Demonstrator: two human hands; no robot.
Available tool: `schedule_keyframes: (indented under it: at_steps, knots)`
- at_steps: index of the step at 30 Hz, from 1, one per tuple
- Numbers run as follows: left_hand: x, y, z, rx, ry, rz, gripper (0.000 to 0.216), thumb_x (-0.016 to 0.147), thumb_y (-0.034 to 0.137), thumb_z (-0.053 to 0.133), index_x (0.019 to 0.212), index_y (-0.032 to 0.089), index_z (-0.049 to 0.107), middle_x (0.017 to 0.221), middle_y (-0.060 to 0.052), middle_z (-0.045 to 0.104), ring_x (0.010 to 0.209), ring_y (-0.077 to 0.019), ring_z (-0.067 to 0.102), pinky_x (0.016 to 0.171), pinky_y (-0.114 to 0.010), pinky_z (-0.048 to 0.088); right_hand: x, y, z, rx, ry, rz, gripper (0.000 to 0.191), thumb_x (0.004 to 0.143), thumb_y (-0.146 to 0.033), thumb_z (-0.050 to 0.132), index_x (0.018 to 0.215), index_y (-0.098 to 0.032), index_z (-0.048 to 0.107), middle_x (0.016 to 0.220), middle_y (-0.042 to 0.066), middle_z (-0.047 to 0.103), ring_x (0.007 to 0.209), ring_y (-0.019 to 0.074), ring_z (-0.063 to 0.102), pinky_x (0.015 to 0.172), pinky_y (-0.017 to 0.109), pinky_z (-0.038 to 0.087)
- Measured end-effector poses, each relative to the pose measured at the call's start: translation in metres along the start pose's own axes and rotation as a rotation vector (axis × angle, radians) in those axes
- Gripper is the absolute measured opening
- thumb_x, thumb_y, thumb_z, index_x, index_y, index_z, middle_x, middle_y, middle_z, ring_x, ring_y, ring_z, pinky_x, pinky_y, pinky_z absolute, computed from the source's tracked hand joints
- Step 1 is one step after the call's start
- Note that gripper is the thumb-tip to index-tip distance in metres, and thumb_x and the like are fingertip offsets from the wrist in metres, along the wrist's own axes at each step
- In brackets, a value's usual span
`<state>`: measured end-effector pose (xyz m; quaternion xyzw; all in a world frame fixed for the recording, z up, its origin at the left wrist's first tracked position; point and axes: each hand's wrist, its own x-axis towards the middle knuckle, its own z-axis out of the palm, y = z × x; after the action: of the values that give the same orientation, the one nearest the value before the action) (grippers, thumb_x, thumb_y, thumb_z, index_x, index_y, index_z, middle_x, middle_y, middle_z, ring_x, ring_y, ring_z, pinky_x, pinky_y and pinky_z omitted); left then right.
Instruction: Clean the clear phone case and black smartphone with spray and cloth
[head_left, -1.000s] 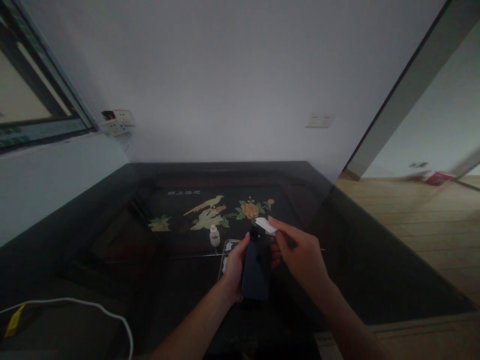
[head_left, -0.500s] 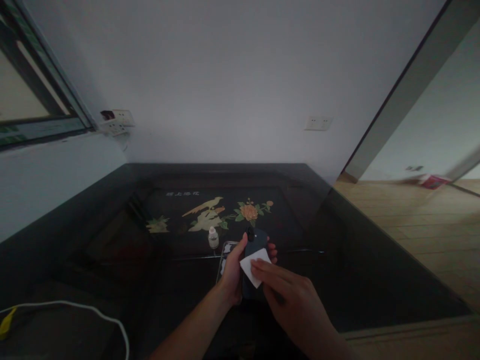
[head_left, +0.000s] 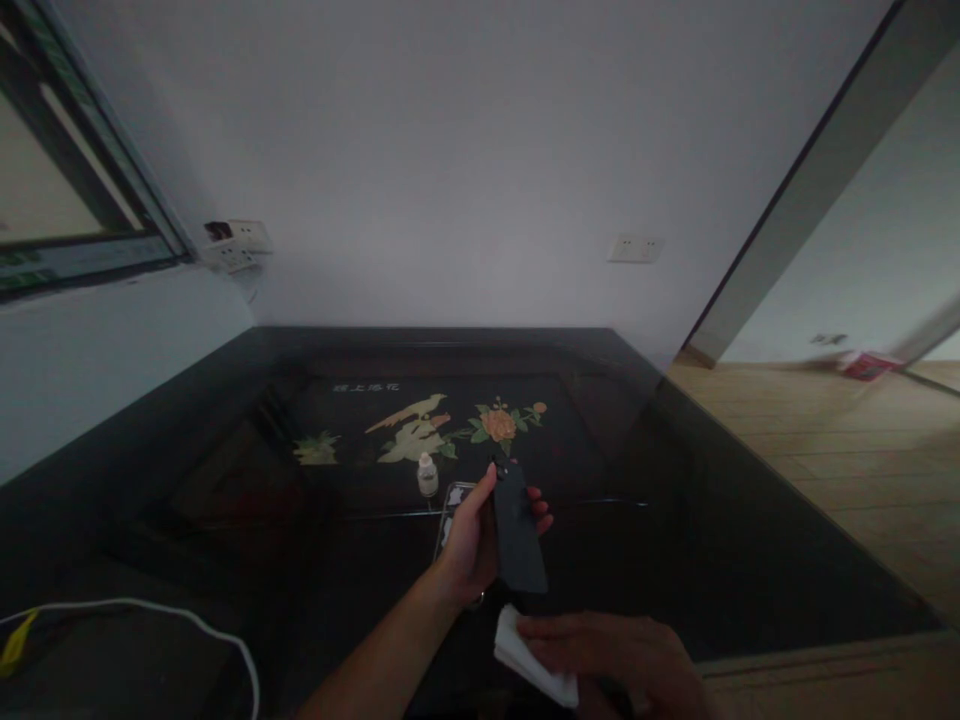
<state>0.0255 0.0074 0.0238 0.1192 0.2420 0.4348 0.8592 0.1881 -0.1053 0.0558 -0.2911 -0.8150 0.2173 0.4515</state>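
Observation:
My left hand is wrapped round the sides of a dark smartphone, thumb on one edge and fingertips on the other. The phone's back, with its camera at the top, faces up. Below the phone and apart from it, my right hand pinches a folded white tissue. Just left of my left hand, a clear patterned phone case lies on the table, partly covered by the hand. A small bottle with a white cap stands beside the case.
The glossy dark table has a bird-and-flower inlay. A white cable with a yellow tag runs across the lower left. A white wall with sockets rises behind, and a window is at left.
The tissue in my right hand has come off the phone's back and moved down towards me. More of the phone's back now shows. My left hand keeps its hold.

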Motion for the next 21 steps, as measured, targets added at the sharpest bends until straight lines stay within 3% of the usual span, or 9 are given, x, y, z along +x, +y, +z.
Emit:
schedule_keyframes:
  at_steps: [3,8,14,18,21]
  knots:
    - [0.000,-0.001,-0.001,0.017,-0.027,0.025,0.047,0.098,0.047,0.058,0.138,0.022,0.054,0.089,-0.008,0.073,0.082,-0.0245,0.074,0.097,-0.053,0.053,0.002,-0.005,-0.014,-0.141,0.138,0.080,0.055,0.083,0.003,0.056,0.123,-0.032,0.072,0.117,0.000,0.078,0.100,0.0178,0.078,0.088,0.022,0.063]
    - [0.005,-0.004,-0.007,0.030,0.004,0.017,0.042,0.095,0.048,0.063,0.128,0.023,0.055,0.090,-0.007,0.074,0.084,-0.0292,0.076,0.090,-0.050,0.056,0.001,-0.002,-0.015,-0.361,0.284,0.067,0.049,0.087,-0.001,0.057,0.124,-0.029,0.074,0.126,0.004,0.075,0.108,0.0221,0.076,0.094,0.030,0.064]
    - [0.005,-0.003,-0.006,0.017,0.076,-0.020,0.041,0.093,0.051,0.064,0.122,0.023,0.055,0.092,-0.008,0.075,0.085,-0.0304,0.076,0.087,-0.048,0.056,0.004,0.014,0.007,-0.463,0.157,-0.118,0.050,0.090,0.003,0.057,0.133,-0.021,0.067,0.133,0.006,0.071,0.126,0.0237,0.066,0.104,0.035,0.060]
    - [0.003,0.001,-0.002,0.006,0.105,-0.023,0.041,0.093,0.052,0.063,0.120,0.021,0.057,0.088,-0.008,0.074,0.079,-0.0281,0.076,0.087,-0.050,0.057,-0.002,0.025,0.015,-0.448,0.036,-0.133,0.049,0.095,0.000,0.055,0.139,-0.018,0.062,0.138,0.007,0.067,0.130,0.0246,0.062,0.106,0.036,0.058]
    - [0.003,0.003,-0.002,-0.010,0.116,-0.029,0.040,0.092,0.050,0.064,0.118,0.019,0.059,0.087,-0.009,0.074,0.078,-0.0273,0.075,0.088,-0.049,0.057,-0.007,0.027,0.014,-0.443,0.039,-0.140,0.047,0.095,0.000,0.054,0.139,-0.016,0.062,0.136,0.008,0.068,0.129,0.0238,0.063,0.105,0.033,0.059]
